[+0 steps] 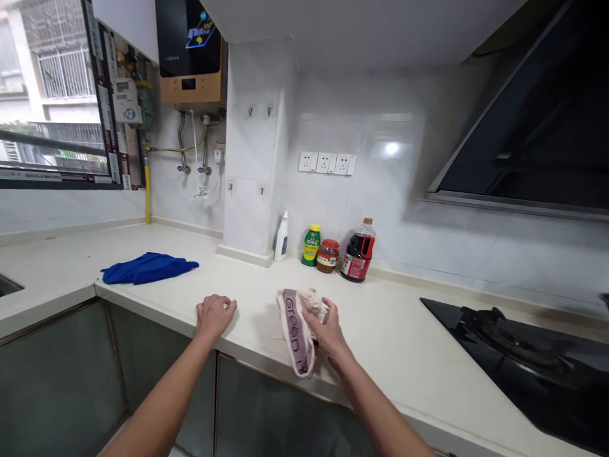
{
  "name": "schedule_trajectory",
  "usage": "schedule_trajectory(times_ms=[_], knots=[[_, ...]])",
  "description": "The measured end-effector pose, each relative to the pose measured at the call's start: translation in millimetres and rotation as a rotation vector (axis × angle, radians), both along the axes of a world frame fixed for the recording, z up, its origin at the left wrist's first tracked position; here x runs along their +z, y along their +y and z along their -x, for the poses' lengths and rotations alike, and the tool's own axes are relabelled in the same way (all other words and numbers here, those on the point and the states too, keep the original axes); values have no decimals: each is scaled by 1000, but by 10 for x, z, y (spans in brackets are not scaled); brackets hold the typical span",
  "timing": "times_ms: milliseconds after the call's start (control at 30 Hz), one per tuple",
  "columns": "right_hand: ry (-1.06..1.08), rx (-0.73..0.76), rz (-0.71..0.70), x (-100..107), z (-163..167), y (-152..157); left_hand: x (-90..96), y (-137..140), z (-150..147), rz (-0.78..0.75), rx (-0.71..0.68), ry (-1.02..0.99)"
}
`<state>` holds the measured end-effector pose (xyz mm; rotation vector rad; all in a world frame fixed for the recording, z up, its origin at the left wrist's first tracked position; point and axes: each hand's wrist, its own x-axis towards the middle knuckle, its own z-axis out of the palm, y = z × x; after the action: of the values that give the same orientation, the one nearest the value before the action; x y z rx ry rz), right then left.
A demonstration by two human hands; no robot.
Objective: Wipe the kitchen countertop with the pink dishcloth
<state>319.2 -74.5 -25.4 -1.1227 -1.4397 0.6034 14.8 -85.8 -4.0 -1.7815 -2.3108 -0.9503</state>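
Note:
Bunched in my right hand [329,327] is a cream and mauve cloth [294,336] with dark lettering, its fingers closed round the crumpled upper part. The lettered end hangs down over the counter's front edge. My left hand [216,315] rests at the counter edge to the left of the cloth, its fingers curled closed. A small pale spot shows at those fingertips, too small to name. Farther left, a blue cloth [150,268] lies crumpled on the white counter [238,281], apart from both hands.
Against the back wall stand a white bottle [281,240], a green bottle with a yellow cap [311,246], a red-lidded jar [328,256] and a large dark sauce bottle [358,254]. A black gas stove [514,355] is at the right, under a slanted range hood [537,139]. A sink edge [10,285] shows far left.

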Motion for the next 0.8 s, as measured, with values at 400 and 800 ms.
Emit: schedule_trajectory(times_ms=[400,800], knots=[[-681,-346,-118,-415,-2428,-342,54,-31,-17,45,-40,20],[-939,96,52,281,-70,-138,25,103,81,99,-20,80]])
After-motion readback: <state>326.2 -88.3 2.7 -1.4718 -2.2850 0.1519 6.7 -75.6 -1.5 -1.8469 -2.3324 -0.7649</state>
